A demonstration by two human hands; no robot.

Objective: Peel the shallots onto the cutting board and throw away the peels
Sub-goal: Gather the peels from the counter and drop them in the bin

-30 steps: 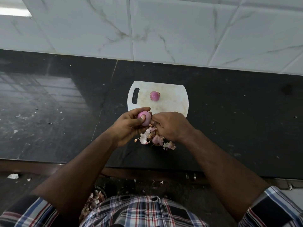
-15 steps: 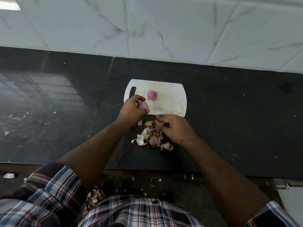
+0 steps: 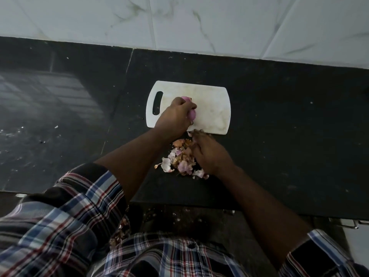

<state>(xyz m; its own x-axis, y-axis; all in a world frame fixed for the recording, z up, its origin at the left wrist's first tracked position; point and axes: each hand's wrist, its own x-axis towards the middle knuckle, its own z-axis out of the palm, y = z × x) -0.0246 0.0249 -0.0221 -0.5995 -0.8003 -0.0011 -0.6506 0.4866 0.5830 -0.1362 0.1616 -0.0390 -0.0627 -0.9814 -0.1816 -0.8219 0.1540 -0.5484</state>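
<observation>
A white cutting board (image 3: 211,108) with a handle slot lies on the black counter. My left hand (image 3: 175,116) is over the board's left half, fingers curled round a peeled pink shallot (image 3: 192,116) held low at the board. Another peeled shallot (image 3: 186,98) lies on the board just behind that hand, mostly hidden. A heap of pink and brown peels (image 3: 180,159) lies on the counter in front of the board. My right hand (image 3: 207,152) rests on the right side of the heap, fingers bent down onto the peels.
The black stone counter (image 3: 289,146) runs left and right, with a white tiled wall (image 3: 199,23) behind. Below the counter's front edge, more peels (image 3: 122,230) show in a container by my shirt. Small crumbs dot the counter at the left.
My left hand has carried the peeled shallot forward from above the peel heap onto the board, beside the first shallot. My right hand has dropped onto the peels.
</observation>
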